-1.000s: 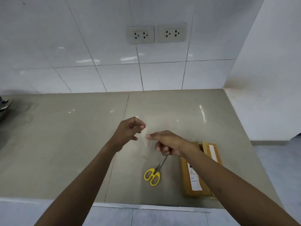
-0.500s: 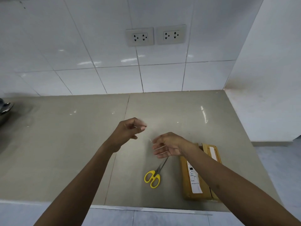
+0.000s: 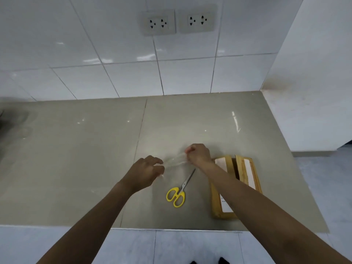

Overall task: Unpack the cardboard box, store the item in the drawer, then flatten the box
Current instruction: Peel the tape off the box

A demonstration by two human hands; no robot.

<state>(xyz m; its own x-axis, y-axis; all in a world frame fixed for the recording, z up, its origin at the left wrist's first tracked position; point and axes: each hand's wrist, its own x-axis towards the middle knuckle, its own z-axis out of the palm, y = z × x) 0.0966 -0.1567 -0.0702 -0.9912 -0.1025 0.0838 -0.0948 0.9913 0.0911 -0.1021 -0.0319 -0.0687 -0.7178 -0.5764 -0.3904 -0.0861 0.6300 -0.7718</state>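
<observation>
Under your hands the countertop [image 3: 76, 159] holds the cardboard box [image 3: 245, 174] just beside your right forearm, its top slit open along the middle — nothing is visibly taken out yet. The scissors [image 3: 179, 191] lie between your arms. Your left hand [image 3: 144, 172] and right hand [image 3: 198, 155] each pinch an end of a clear tape strip [image 3: 174, 161]. Unpacking, storing and flattening all remain.

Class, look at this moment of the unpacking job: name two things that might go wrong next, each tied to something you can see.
1. The clear tape strip stretched between the left hand and right hand may cling to the fingers or fold onto itself, delaying disposal.
2. The yellow-handled scissors lie on the counter just below both hands, so a forearm might knock them off the near edge.
</observation>
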